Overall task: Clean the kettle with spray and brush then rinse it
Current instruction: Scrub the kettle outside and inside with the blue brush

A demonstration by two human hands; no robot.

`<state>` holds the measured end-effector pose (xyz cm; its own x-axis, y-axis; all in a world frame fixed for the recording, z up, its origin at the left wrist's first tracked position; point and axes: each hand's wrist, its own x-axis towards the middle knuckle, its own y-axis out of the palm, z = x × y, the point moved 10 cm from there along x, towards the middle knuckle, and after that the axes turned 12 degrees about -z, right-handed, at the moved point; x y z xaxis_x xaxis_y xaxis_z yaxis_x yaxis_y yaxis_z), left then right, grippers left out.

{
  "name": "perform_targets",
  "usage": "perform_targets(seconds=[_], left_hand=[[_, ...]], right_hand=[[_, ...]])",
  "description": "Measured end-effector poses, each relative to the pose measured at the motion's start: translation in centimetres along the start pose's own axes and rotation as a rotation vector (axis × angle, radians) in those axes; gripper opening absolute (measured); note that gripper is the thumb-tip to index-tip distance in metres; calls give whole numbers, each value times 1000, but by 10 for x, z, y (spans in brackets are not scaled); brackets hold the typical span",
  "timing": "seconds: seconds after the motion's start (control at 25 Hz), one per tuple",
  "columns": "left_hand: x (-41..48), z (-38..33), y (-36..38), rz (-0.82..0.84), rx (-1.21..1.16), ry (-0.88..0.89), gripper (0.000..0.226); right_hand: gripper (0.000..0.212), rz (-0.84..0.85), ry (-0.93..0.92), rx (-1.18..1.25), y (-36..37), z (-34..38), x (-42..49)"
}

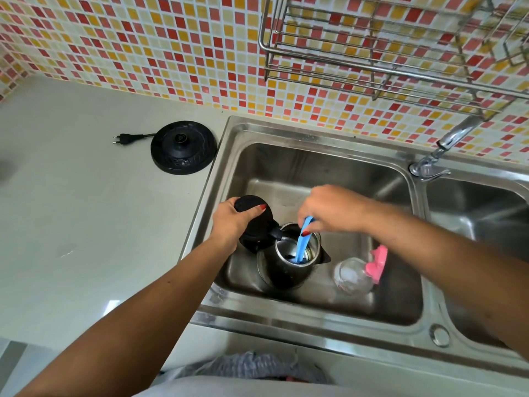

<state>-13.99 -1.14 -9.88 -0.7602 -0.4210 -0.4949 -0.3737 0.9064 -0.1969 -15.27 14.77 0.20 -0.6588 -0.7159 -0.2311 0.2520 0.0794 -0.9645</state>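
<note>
Steel sink (257, 130): left hand (233, 222) is gripping the black lid (249, 202) on a metal kettle (283, 272), right hand (329, 207) pinching a blue brush (303, 243) inside.

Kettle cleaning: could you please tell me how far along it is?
Spraying looks done: the spray bottle lies in the sink. In hand: the left hand holds the kettle lid open, the right hand holds the blue brush inside it. Left: rinsing; no water shows at the faucet.
</note>
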Motion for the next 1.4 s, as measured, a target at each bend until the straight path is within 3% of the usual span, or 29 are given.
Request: perform_targets(seconds=[0.16, 0.4, 0.56, 0.72, 0.88, 0.96, 1.2, 1.32, 1.4], left_hand=[[-1, 0, -1, -23, -4, 15, 39], [-8, 10, -8, -61, -43, -26, 40], [-11, 15, -12, -61, -58, -56, 28], [-10, 17, -19, -19, -50, -71, 33], [-26, 30, -13, 13, -103, -118, 25], [-33, 38, -10, 18, -94, -104, 25], [-33, 30, -7, 64, -39, -9, 25], [-31, 28, -6, 76, -23, 8, 31], [-31, 30, -5, 84, -14, -5, 34]], right_hand=[[23, 176, 73, -65, 64, 45, -11], [25, -102, 896, 531, 39, -61, -39], [15, -177, 1297, 1140, 115, -18, -49], [15, -392, 1432, 1451, 97, -39, -80], [15, -302, 1591, 1861, 110, -15, -87], [18, -354, 1632, 2011, 127, 7, -61], [26, -442, 1638, 2254, 111, 13, -78], [25, -400, 1604, 2220, 107, 21, -85], [23, -316, 1574, 1858, 122, 15, -79]])
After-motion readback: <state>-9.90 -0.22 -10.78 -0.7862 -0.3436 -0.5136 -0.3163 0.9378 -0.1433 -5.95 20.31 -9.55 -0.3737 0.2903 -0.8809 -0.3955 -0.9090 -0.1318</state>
